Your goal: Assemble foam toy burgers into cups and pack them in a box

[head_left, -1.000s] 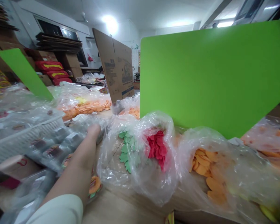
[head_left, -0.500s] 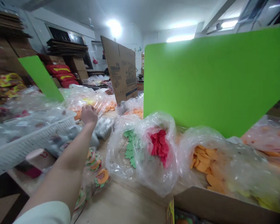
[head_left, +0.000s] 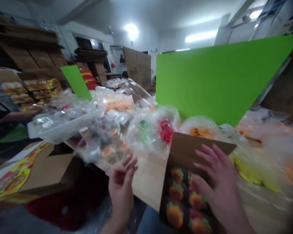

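Note:
My right hand (head_left: 217, 182) hovers over an open cardboard box (head_left: 202, 148), its fingers spread, partly covering the contents. Inside sit several toy burgers (head_left: 175, 213) with orange buns and green frills, in rows in a dark tray. Over the table's front edge, left of that box, is my left hand (head_left: 123, 183). Its fingers are loosely curled, a gap shows by the thumb, and I see nothing in them; motion blurs it. Beyond it, clear packs with burger pieces (head_left: 107, 151) lie on the wooden table (head_left: 146, 175).
Behind the box stand plastic bags with green pieces (head_left: 143, 130), red pieces (head_left: 165, 130) and orange pieces (head_left: 201, 132). Yellow pieces (head_left: 254, 174) lie at the right. A tall green board (head_left: 210, 84) rises behind. At left are a white basket (head_left: 68, 126) and an open carton (head_left: 51, 169).
My left hand has drawn back from the far packs to the table's front edge. My right hand has come into view over the box. The view has turned left and down.

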A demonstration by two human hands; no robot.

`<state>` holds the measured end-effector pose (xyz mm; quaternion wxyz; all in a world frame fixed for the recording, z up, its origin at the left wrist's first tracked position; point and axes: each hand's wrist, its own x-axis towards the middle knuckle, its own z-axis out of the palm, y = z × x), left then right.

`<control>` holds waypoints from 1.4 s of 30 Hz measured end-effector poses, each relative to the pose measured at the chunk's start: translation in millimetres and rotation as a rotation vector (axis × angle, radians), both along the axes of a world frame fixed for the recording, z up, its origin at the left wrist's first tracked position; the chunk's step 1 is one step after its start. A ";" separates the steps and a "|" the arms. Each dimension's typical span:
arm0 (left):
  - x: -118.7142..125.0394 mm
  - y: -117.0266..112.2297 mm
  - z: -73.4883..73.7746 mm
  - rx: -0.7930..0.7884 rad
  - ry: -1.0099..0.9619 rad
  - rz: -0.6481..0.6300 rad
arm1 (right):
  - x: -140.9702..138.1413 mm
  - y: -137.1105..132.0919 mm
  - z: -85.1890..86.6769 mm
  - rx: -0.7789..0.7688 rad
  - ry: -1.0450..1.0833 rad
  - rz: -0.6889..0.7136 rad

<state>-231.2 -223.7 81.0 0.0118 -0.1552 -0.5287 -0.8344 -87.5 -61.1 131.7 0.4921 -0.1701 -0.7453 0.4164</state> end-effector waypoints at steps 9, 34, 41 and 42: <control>96.8 -28.9 -83.9 -0.476 0.228 -0.597 | 27.3 28.3 -38.7 -0.368 0.101 -0.058; 57.9 -12.7 -103.6 -1.037 1.077 -0.464 | 24.8 73.2 -91.6 0.206 -0.444 -0.379; 59.0 -5.8 -97.2 -1.160 1.267 -0.404 | 28.3 57.7 -89.7 0.532 -0.818 -0.514; 59.0 -4.0 -94.8 -1.156 1.291 -0.403 | 26.4 57.2 -89.7 0.549 -0.843 -0.505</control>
